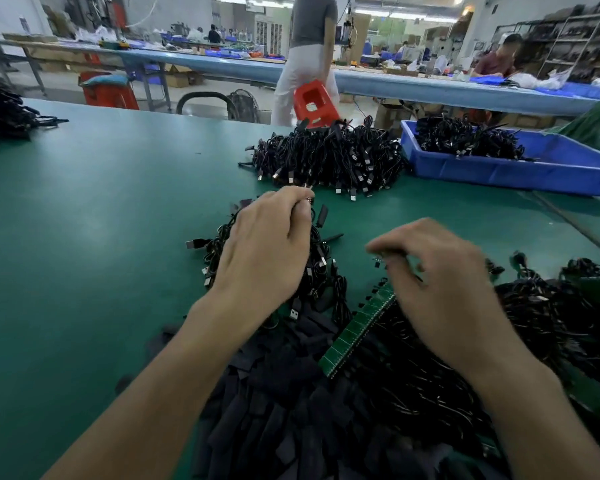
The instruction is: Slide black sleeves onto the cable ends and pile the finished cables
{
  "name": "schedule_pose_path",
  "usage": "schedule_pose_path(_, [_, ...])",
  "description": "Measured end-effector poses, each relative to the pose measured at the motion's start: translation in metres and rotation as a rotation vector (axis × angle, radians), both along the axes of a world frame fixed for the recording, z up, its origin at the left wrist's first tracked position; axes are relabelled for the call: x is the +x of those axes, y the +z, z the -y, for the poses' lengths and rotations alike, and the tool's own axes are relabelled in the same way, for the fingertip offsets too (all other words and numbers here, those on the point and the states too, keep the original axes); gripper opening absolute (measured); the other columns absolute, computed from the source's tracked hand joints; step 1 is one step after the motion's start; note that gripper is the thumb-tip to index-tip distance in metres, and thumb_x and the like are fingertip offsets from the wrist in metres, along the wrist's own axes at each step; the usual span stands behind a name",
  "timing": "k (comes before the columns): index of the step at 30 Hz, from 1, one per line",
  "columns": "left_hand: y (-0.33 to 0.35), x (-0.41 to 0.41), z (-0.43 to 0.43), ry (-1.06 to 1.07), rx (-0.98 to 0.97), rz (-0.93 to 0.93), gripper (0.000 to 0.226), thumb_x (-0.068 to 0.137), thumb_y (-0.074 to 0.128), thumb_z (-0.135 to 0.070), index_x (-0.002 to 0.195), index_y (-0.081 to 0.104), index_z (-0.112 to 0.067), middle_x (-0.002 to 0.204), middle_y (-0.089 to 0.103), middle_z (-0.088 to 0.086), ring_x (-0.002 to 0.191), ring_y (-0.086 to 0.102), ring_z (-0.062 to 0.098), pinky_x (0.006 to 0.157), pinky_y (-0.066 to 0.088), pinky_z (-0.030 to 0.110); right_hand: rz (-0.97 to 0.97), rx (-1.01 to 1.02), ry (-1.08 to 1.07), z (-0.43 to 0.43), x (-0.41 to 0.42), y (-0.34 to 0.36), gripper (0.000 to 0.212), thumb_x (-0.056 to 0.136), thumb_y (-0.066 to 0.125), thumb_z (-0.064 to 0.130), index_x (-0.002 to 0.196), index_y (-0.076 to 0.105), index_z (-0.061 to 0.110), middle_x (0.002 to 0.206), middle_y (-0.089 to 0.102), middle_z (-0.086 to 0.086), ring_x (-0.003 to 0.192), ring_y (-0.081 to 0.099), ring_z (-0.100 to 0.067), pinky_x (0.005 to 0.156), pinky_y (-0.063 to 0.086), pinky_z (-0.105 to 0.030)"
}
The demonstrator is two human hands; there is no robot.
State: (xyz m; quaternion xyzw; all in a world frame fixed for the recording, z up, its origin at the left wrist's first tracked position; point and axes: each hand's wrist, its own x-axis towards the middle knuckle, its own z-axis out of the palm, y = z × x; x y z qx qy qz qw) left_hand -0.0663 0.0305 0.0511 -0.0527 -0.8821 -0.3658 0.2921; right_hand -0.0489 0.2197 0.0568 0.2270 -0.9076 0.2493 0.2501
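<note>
Green bench (101,202) in a busy workshop: left hand (267,251) is pinching a cable end (309,201) over the near heap (323,261); right hand (440,282), blurred, is curling, grip unclear. Sleeves (291,393) are lying nearest. Lifting is likely risking a snag, the tangle dragging neighbours out.

Left arm: bare forearm reaching forward from the lower left.
Left grip (267,244): palm down, fingers bunched and curled, tips pinching a small metal piece (309,201).
Right arm: bare forearm coming in from the lower right.
Right grip (440,282): palm down, blurred, fingers curled downward; any hold cannot be told.
Spacing: grips apart, left farther forward.
</note>
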Motion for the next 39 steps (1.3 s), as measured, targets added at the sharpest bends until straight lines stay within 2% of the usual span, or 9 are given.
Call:
schedule_pose_path(2, [0.002, -0.002, 0.001, -0.03, -0.016, 0.068, 0.04, 0.104, 0.038, -0.02, 0.14, 0.057, -0.02, 0.091, 0.068, 0.012, 0.073, 0.062, 0.015, 0.077, 0.049, 0.031, 0.14, 0.111, 0.174, 0.013, 0.004, -0.006, 0.022, 0.094, 0.062, 0.012, 0.11, 0.073, 0.022, 0.104, 0.067, 0.011, 0.095, 0.058, -0.002, 0.092, 0.048, -0.017])
schedule_pose_path(3, [0.001, -0.003, 0.002, -0.051, -0.008, 0.095, 0.043, 0.102, 0.038, -0.017, 0.142, 0.055, -0.019, 0.096, 0.07, 0.013, 0.069, 0.064, 0.01, 0.071, 0.05, 0.028, 0.195, 0.172, 0.225, 0.019, 0.006, -0.011, 0.021, 0.095, 0.062, 0.019, 0.112, 0.072, 0.026, 0.106, 0.066, 0.013, 0.099, 0.057, -0.004, 0.093, 0.049, -0.024])
schedule_pose_path(6, [-0.001, -0.002, 0.003, -0.106, 0.039, 0.136, 0.042, 0.101, 0.039, -0.013, 0.14, 0.052, -0.021, 0.08, 0.066, -0.006, 0.047, 0.055, 0.003, 0.047, 0.04, 0.015, 0.279, 0.386, 0.294, 0.031, 0.009, -0.023, 0.028, 0.097, 0.058, 0.046, 0.121, 0.066, 0.036, 0.115, 0.059, 0.017, 0.11, 0.048, -0.008, 0.093, 0.036, -0.029])
schedule_pose_path(9, [-0.002, -0.004, 0.005, -0.136, 0.123, 0.157, 0.023, 0.101, 0.044, -0.013, 0.111, 0.052, -0.032, 0.081, 0.069, -0.015, 0.066, 0.063, 0.001, 0.056, 0.047, 0.016, 0.325, 0.48, 0.279, 0.036, 0.013, -0.033, 0.04, 0.093, 0.054, 0.061, 0.122, 0.065, 0.037, 0.118, 0.055, 0.018, 0.114, 0.042, -0.007, 0.097, 0.026, -0.03])
schedule_pose_path(13, [-0.002, -0.002, 0.001, -0.189, 0.131, 0.168, 0.029, 0.099, 0.055, -0.011, 0.086, 0.052, -0.037, 0.082, 0.071, -0.015, 0.073, 0.065, -0.001, 0.067, 0.053, 0.017, 0.363, 0.488, 0.273, 0.04, 0.014, -0.04, 0.029, 0.091, 0.06, 0.056, 0.109, 0.07, 0.035, 0.111, 0.054, 0.015, 0.111, 0.04, -0.008, 0.097, 0.023, -0.032])
schedule_pose_path(18, [0.0, 0.0, 0.003, -0.206, 0.179, 0.136, 0.027, 0.095, 0.062, -0.013, 0.083, 0.061, -0.037, 0.073, 0.066, -0.014, 0.063, 0.06, 0.002, 0.056, 0.044, 0.01, 0.383, 0.379, 0.327, 0.039, 0.012, -0.038, 0.011, 0.092, 0.065, 0.044, 0.093, 0.069, 0.033, 0.102, 0.055, 0.016, 0.101, 0.046, -0.005, 0.091, 0.029, -0.027])
schedule_pose_path(23, [-0.003, -0.001, 0.004, -0.218, 0.203, 0.144, 0.023, 0.097, 0.06, -0.02, 0.086, 0.062, -0.04, 0.074, 0.067, -0.009, 0.067, 0.065, 0.017, 0.064, 0.055, 0.031, 0.546, 0.053, 0.332, 0.031, 0.006, -0.026, 0.008, 0.095, 0.066, 0.028, 0.089, 0.062, 0.03, 0.085, 0.067, 0.011, 0.078, 0.063, -0.004, 0.072, 0.054, -0.03])
schedule_pose_path(28, [-0.007, 0.0, -0.002, -0.247, 0.195, 0.183, 0.016, 0.096, 0.064, -0.025, 0.089, 0.06, -0.038, 0.077, 0.07, -0.011, 0.07, 0.067, 0.01, 0.066, 0.054, 0.03, 0.412, -0.328, 0.207, 0.01, -0.003, -0.016, 0.019, 0.095, 0.064, 0.019, 0.095, 0.063, 0.037, 0.087, 0.069, 0.014, 0.074, 0.065, -0.007, 0.067, 0.054, -0.025])
schedule_pose_path(39, [-0.011, -0.002, -0.006, -0.349, 0.362, 0.284, 0.008, 0.099, 0.062, -0.019, 0.094, 0.067, -0.024, 0.077, 0.073, -0.007, 0.057, 0.065, 0.005, 0.057, 0.049, 0.016, 0.253, -0.546, 0.098, -0.012, -0.014, -0.014, 0.022, 0.085, 0.076, 0.025, 0.101, 0.07, 0.038, 0.091, 0.072, 0.026, 0.081, 0.07, -0.001, 0.072, 0.052, -0.011])
